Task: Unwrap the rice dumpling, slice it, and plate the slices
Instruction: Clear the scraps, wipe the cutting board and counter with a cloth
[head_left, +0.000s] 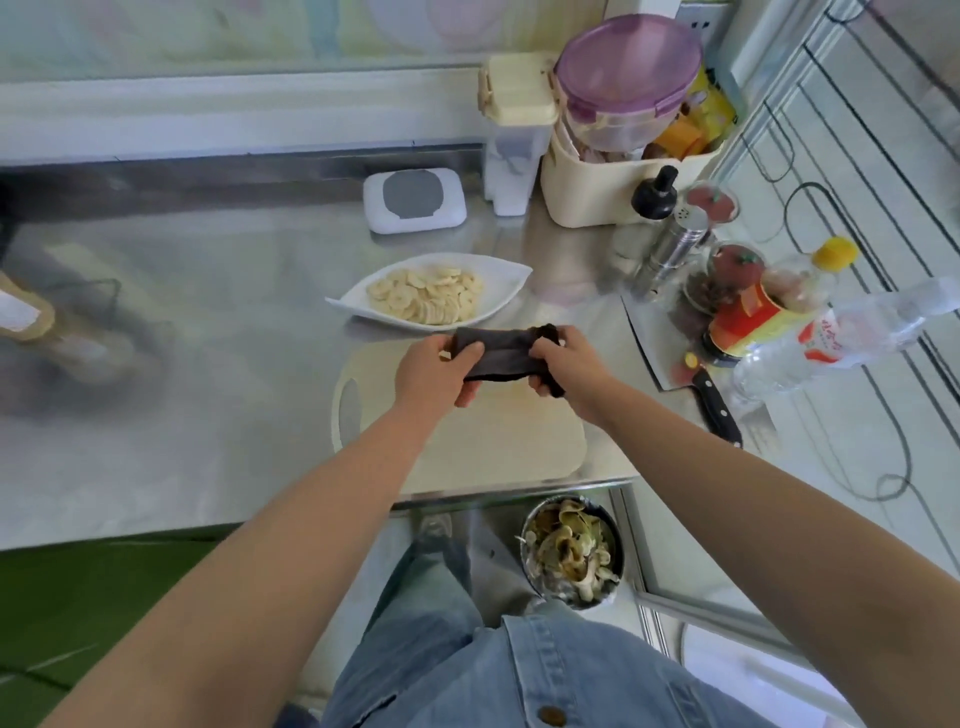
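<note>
I have the rice dumpling (498, 356), in its dark wrapping, stretched lengthwise between my two hands over the far part of the cutting board (498, 441). It sits just on my side of the white plate (511, 275) of pale round slices (423, 296).

My left hand (434, 371) grips the dumpling's left end, thumb laid over the top and fingers (466, 396) curled underneath. My right hand (569, 366) is closed around the right end, where the wrapping bunches into a dark twist that pokes out above and below my fist. Only the middle stretch of the dumpling shows between the hands.

Both forearms reach forward and angle inward, and the wrists are about level with each other.

On the steel bench (208, 364), the cleaver (654, 343) lies right of the board with its black handle toward me. A metal bowl of peelings (571, 556) sits below the bench's near edge.
</note>
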